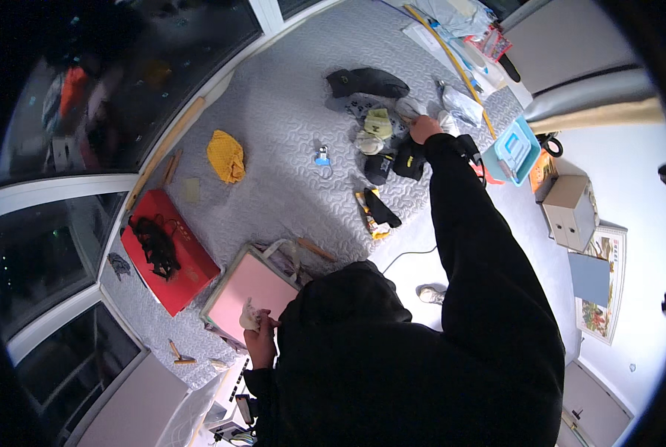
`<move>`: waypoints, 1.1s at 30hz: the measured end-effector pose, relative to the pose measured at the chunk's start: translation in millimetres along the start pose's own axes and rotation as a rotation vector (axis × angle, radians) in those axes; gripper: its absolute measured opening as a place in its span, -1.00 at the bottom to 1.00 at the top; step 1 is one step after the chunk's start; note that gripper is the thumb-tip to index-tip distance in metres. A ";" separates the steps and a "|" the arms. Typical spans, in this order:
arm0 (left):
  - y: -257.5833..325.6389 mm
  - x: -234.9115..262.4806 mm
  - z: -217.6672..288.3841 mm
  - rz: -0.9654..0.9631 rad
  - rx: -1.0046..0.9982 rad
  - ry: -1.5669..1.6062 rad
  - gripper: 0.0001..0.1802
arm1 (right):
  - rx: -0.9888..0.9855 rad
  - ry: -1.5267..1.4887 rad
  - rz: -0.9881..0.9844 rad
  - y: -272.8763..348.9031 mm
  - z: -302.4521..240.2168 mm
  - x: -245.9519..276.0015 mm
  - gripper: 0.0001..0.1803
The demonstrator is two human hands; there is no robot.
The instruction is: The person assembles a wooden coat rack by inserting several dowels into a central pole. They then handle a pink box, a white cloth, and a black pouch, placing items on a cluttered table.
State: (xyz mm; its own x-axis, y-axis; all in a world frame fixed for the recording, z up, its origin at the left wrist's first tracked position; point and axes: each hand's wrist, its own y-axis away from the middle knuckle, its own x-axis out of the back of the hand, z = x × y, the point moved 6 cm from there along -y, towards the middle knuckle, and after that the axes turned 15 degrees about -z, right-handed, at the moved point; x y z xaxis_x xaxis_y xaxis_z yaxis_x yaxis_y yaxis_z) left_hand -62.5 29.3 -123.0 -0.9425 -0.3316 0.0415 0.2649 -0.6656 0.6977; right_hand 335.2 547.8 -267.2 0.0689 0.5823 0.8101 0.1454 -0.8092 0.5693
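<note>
My right hand reaches out to a cluster of rolled cloth bundles on the grey quilted cover. Its fingers are closed at a pale grey sock-like bundle, though the fingertips are partly hidden. Beside it lie a pale green bundle, a whitish one and two black ones, one of them a black bundle. A dark grey folded garment rests behind them. Over a pink board, my left hand pinches a small whitish cloth piece.
A yellow cloth and a small blue-and-silver object lie on the cover. At left, black straps sit on a red box. A light blue bin stands at right, near a long yellow stick. Windows border the left side.
</note>
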 end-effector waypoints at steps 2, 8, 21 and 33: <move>-0.4 6.9 -5.6 0.017 0.027 -0.066 -0.71 | 0.052 -0.121 0.070 5.1 -3.8 4.6 -0.58; -13.8 5.4 -18.3 -0.080 0.079 0.027 -0.74 | -0.043 -0.210 0.116 16.0 -1.2 11.8 -0.53; -44.6 24.8 -28.6 -0.078 0.072 -0.249 -0.72 | 0.354 -1.819 -0.098 46.4 -36.8 52.2 -0.68; -37.8 -3.3 -29.5 -0.081 -0.004 -0.482 -0.69 | 0.925 -1.566 -0.543 196.5 -165.8 145.0 -0.62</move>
State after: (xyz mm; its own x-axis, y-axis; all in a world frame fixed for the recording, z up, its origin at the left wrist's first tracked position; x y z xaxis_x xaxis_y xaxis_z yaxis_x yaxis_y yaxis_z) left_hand -63.5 35.9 -170.6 -0.9470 0.0683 0.3139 0.1863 -0.6794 0.7097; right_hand 210.1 460.2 -14.6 0.4722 0.6918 -0.5463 0.8293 -0.5587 0.0094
